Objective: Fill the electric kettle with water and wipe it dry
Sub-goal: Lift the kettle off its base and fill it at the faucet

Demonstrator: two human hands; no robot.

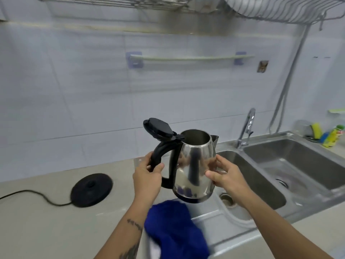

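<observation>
A steel electric kettle (194, 165) hangs in the air over the counter's edge by the sink, its black lid (158, 130) flipped open to the left. My left hand (147, 176) is closed around the black handle. My right hand (224, 174) presses against the kettle's right side, thumb and fingers on the steel body. Below the kettle a blue cloth (175, 230) lies on the sink's front rim. The kettle's black base (91, 189) with its cord sits on the counter to the left.
A double steel sink (291, 157) fills the right side, with a chrome tap (246, 128) behind the divider. Sponges and a yellow-green bottle (333, 136) stand at the far right corner. A wire dish rack (280, 10) hangs overhead. A towel bar (190, 57) is on the tiled wall.
</observation>
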